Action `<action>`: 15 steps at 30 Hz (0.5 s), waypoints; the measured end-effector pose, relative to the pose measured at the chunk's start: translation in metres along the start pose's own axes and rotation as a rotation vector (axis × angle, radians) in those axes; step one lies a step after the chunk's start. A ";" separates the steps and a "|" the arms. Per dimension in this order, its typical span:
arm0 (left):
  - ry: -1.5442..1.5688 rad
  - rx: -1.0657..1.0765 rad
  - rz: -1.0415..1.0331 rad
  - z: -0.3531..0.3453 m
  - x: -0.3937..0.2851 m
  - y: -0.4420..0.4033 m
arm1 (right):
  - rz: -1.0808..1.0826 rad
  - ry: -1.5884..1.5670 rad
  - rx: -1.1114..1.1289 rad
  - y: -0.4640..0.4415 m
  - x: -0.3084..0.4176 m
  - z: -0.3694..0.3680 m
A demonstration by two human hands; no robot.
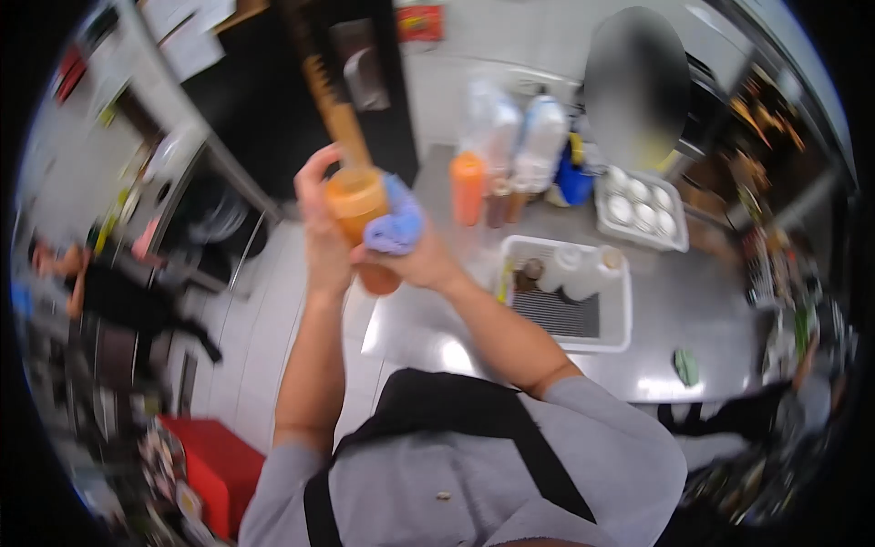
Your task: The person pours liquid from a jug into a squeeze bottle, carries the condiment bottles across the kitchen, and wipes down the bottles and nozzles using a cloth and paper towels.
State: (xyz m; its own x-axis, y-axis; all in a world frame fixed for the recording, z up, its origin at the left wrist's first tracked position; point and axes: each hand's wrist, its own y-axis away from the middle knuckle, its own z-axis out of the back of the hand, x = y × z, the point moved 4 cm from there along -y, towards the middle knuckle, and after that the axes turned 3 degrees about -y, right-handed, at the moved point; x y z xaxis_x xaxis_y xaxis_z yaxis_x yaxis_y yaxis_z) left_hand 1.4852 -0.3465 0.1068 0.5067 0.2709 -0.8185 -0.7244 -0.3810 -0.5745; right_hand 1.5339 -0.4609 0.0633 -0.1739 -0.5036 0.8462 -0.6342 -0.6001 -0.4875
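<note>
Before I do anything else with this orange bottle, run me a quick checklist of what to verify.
1. Left hand gripping the orange bottle: ok.
2. Right hand holding the bluish-purple cloth against it: ok.
3. Bottle's surface wiped clean: cannot tell, too blurred.
4. White bin sitting on the metal counter: ok.
5. Green cloth put away: not ok, it lies on the counter.

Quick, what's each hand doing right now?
Left hand: holding the orange bottle.
Right hand: holding the purple cloth against it.
</note>
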 end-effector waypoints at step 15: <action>0.128 0.229 0.394 -0.006 0.048 0.063 | -0.090 0.272 0.043 0.017 0.022 0.036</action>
State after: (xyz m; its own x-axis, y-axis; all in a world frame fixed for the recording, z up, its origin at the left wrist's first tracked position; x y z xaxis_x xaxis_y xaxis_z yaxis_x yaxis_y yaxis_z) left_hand 1.4674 -0.3629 0.0313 0.2157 0.0282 -0.9761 -0.9503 -0.2239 -0.2165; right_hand 1.5461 -0.5040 0.0658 -0.3175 -0.2653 0.9104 -0.6248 -0.6637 -0.4113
